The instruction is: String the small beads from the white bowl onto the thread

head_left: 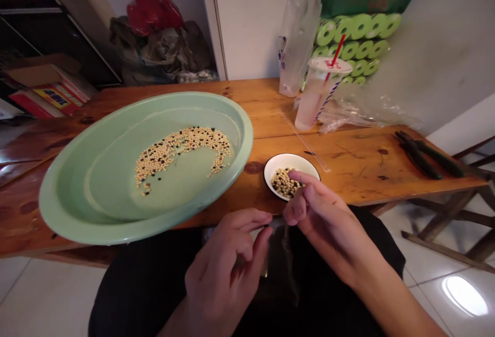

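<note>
A thin clear plastic bag hangs over the dark-clothed lap, its top edge between my two hands. My left hand pinches one side of it between thumb and fingers; a tiny dark spot shows at the fingertips. On the other side, the curled fingers of my right hand close on the bag's edge, while the index finger stretches over a small white bowl with a dark rim. Cream and black beads lie in the bowl. Many similar beads spread inside a large green basin.
The wooden table also carries a lidded plastic cup with a red straw, a clear straw-like strip, crumpled clear wrap and dark-handled pliers. Green rolls are stacked behind, and a cardboard box is at left.
</note>
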`<act>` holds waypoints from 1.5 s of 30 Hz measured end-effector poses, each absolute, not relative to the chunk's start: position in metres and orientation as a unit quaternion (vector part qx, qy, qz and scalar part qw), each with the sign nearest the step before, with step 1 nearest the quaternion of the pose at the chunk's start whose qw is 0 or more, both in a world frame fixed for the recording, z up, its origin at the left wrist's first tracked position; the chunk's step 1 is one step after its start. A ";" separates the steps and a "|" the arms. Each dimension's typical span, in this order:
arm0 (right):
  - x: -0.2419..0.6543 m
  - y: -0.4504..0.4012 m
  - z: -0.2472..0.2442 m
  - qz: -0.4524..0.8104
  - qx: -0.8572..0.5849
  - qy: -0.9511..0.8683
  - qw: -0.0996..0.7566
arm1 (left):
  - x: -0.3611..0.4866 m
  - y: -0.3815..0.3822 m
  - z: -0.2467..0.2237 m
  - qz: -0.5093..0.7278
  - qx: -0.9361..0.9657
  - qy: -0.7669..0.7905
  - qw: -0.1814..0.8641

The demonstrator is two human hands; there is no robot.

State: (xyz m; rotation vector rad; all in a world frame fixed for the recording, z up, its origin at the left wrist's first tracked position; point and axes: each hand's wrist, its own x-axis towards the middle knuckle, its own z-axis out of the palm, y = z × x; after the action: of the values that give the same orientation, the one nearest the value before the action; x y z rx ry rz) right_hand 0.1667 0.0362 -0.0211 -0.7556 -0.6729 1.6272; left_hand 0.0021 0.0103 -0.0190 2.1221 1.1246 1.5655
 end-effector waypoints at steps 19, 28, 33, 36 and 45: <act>0.165 0.019 -0.021 0.496 -0.420 -0.550 0.525 | 0.002 0.013 -0.018 0.618 0.614 0.378 0.312; 0.155 0.010 -0.019 0.305 -0.393 -0.690 0.525 | 0.000 0.011 -0.013 0.618 0.581 0.369 0.380; 0.155 0.008 -0.018 0.300 -0.376 -0.683 0.549 | 0.000 0.011 -0.012 0.611 0.581 0.366 0.393; 0.157 0.006 -0.020 0.312 -0.358 -0.694 0.541 | 0.000 0.010 -0.012 0.612 0.584 0.369 0.385; 0.159 0.006 -0.023 0.331 -0.348 -0.700 0.528 | 0.000 0.010 -0.011 0.612 0.554 0.371 0.426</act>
State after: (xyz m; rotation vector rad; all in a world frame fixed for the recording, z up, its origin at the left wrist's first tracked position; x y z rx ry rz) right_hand 0.1585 0.0056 -0.0228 -0.8310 -1.6720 0.7918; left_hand 0.0001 0.0098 -0.0113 1.3855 0.9272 1.5292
